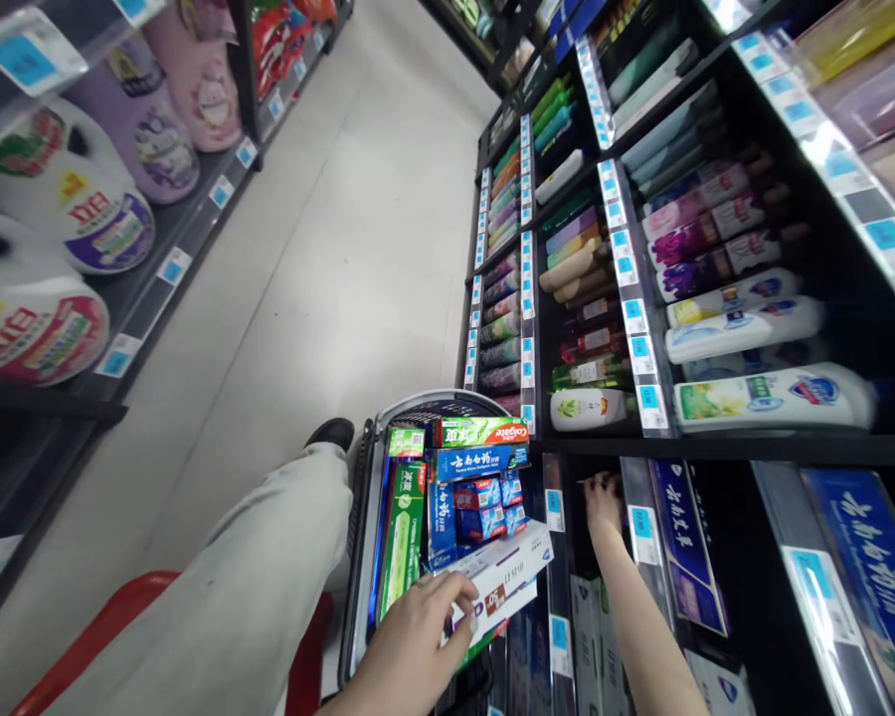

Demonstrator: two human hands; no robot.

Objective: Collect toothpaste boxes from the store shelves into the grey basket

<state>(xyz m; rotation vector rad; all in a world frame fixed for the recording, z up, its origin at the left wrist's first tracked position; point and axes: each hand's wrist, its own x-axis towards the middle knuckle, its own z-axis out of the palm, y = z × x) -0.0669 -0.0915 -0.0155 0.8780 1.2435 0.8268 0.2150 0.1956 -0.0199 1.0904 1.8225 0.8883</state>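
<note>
My left hand point(425, 631) is closed around a white toothpaste box point(503, 577) with a brown label, held tilted over the right side of a shopping basket point(358, 537). A second white box edge shows just beneath it. Inside the basket lie green Colgate toothpaste boxes point(403, 537), blue toothpaste boxes point(473, 460) and several small blue-and-red boxes point(481, 507). My right hand point(604, 500) reaches into a dark shelf compartment right of the basket. Its fingers look slightly apart, with no held item visible; the fingertips are partly lost in shadow.
Shelves with bottles point(772, 398) and price tags point(645, 398) rise on the right. Upright boxes point(589, 636) stand below my right forearm. Detergent jugs point(67, 189) fill the left shelf. A pale floor aisle point(328, 259) runs between; my leg point(268, 537) is beside the basket.
</note>
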